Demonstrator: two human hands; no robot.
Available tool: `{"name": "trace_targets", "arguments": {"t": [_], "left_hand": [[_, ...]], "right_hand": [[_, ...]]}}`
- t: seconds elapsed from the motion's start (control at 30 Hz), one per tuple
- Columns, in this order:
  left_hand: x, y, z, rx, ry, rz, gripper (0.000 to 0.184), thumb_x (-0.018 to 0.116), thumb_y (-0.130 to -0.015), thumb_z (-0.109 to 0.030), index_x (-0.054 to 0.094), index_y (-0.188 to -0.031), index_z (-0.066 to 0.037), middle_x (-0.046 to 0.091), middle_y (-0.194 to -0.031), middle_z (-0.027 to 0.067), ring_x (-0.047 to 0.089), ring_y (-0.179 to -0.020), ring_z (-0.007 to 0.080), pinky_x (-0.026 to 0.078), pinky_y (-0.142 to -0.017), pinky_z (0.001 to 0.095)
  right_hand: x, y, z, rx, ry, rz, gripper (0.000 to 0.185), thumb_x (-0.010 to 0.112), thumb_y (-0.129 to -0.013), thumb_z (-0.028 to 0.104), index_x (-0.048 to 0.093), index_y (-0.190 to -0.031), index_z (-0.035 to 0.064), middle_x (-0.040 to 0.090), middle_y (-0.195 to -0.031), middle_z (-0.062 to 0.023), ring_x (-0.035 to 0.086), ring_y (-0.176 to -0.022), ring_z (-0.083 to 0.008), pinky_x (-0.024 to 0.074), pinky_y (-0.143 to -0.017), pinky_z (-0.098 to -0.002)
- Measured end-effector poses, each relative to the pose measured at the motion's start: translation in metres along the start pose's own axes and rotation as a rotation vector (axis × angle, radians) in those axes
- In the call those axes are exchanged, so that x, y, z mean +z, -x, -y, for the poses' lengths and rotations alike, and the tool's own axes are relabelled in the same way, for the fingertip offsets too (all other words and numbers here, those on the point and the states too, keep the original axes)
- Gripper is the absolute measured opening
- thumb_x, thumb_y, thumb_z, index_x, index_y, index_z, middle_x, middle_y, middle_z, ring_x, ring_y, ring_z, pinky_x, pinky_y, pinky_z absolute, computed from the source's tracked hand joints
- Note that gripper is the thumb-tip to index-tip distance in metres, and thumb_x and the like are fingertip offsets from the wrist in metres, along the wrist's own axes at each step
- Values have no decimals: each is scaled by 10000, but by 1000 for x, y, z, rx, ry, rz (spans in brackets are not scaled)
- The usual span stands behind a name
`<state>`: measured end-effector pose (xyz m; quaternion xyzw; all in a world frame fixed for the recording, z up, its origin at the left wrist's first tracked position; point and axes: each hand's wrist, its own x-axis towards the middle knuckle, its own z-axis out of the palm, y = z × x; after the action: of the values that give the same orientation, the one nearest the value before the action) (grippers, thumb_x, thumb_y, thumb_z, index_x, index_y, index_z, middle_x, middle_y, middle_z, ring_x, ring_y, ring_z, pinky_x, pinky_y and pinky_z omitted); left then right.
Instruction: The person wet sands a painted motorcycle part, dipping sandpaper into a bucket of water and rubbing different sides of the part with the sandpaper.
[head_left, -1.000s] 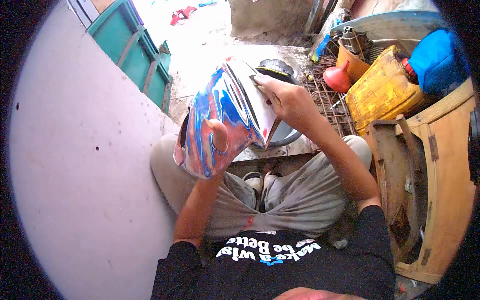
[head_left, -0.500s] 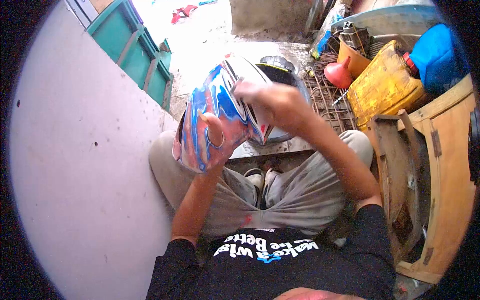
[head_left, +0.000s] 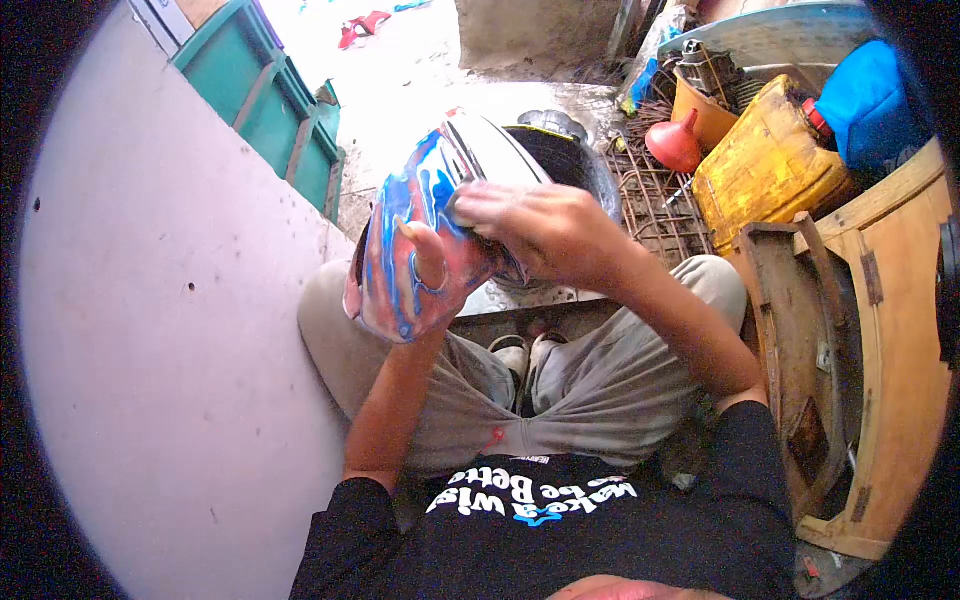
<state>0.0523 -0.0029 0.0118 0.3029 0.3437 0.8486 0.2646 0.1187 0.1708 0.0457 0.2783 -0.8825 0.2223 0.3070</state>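
A curved, helmet-like shell (head_left: 437,175) with patchy white, blue and reddish paint is held up over my lap. My left hand (head_left: 432,275) grips its near side from below, thumb against the painted surface. My right hand (head_left: 540,225) lies across the right part of the shell, fingers bent and pressed to it. Under those fingertips is a small dark grey piece (head_left: 456,207), mostly hidden, its kind unclear. Behind the shell stands a black tub (head_left: 570,160), partly covered by my right hand.
To my left rises a pale wall panel (head_left: 180,330), with a green metal frame (head_left: 265,95) beyond it. On the right are a yellow jerrycan (head_left: 765,160), a red funnel (head_left: 675,142), a rusty wire grid (head_left: 655,195) and a wooden frame (head_left: 885,330).
My right hand has slid left and slightly down across the shell, its fingertips now over the blue patch. My left hand keeps its hold, and the shell has barely shifted.
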Motion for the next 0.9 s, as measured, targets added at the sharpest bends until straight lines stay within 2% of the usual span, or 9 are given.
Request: {"name": "trace_targets", "arguments": {"t": [0.17, 0.27, 0.37, 0.43, 0.57, 0.63, 0.7, 0.83, 0.9], "left_hand": [[5, -1, -5, 32, -20, 15, 1196, 356, -855, -930, 218, -1595, -1, 423, -1563, 205, 454, -1428, 349, 396, -1169, 519], [1, 1, 2, -41, -211, -38, 1183, 400, -842, -925, 206, -1607, -45, 437, -1547, 203, 488, -1400, 353, 467, -1106, 551], [1, 2, -1, -35, -63, -12, 1177, 401, -841, -924, 208, -1606, -51, 447, -1537, 201, 496, -1391, 353, 473, -1099, 552], [2, 4, -1, -55, -83, -16, 1173, 401, -844, -922, 208, -1606, -51, 449, -1535, 200, 498, -1388, 353, 473, -1100, 552], [2, 14, -2, -90, -114, -20, 1165, 400, -849, -917, 208, -1605, -51, 452, -1533, 199, 502, -1383, 353, 472, -1101, 553], [5, 19, -3, -104, -121, -25, 1161, 400, -852, -915, 209, -1604, -51, 454, -1532, 198, 504, -1381, 353, 472, -1101, 553], [5, 20, -1, -108, -128, -33, 1158, 399, -854, -912, 209, -1604, -51, 455, -1531, 197, 506, -1378, 353, 471, -1102, 553], [4, 22, 0, -106, -135, -38, 1150, 399, -859, -907, 210, -1603, -52, 459, -1528, 196, 510, -1373, 353, 471, -1103, 553], [4, 24, -1, -104, -137, -48, 1146, 398, -862, -905, 210, -1603, -52, 460, -1527, 195, 512, -1371, 353, 470, -1103, 553]], "right_hand": [[-6, 1, -31, 539, 138, 115, 320, 624, -961, 101, 682, -1273, 55, 698, -1276, -192, 696, -1172, -320, 559, -990, -403], [3, 5, -8, 51, 5, 17, 334, 632, -937, 67, 684, -1267, 53, 706, -1277, -172, 702, -1167, -309, 557, -1014, -401], [7, 3, -24, 162, 123, -10, 294, 623, -951, 72, 692, -1236, 45, 715, -1244, -178, 707, -1155, -303, 568, -996, -400], [-23, -15, -28, 674, 160, 341, 365, 628, -945, 122, 661, -1298, 35, 706, -1214, -212, 703, -1152, -318, 570, -973, -412], [7, -2, 6, 95, 24, -110, 326, 595, -964, 107, 678, -1276, 61, 726, -1222, -168, 717, -1131, -298, 570, -969, -402], [4, -1, -22, 218, 110, 17, 327, 575, -970, 98, 671, -1279, 53, 721, -1218, -180, 716, -1125, -311, 574, -961, -407], [-16, -10, -41, 682, 179, 302, 329, 551, -982, 106, 653, -1289, 50, 702, -1219, -209, 709, -1111, -340, 578, -944, -402], [3, 2, -9, 126, -81, -147, 331, 603, -976, 107, 661, -1301, 72, 712, -1245, -176, 708, -1137, -321, 571, -960, -407], [2, 3, -28, 230, 55, -12, 335, 593, -977, 99, 657, -1304, 64, 703, -1252, -190, 704, -1142, -324, 569, -965, -407]]}}
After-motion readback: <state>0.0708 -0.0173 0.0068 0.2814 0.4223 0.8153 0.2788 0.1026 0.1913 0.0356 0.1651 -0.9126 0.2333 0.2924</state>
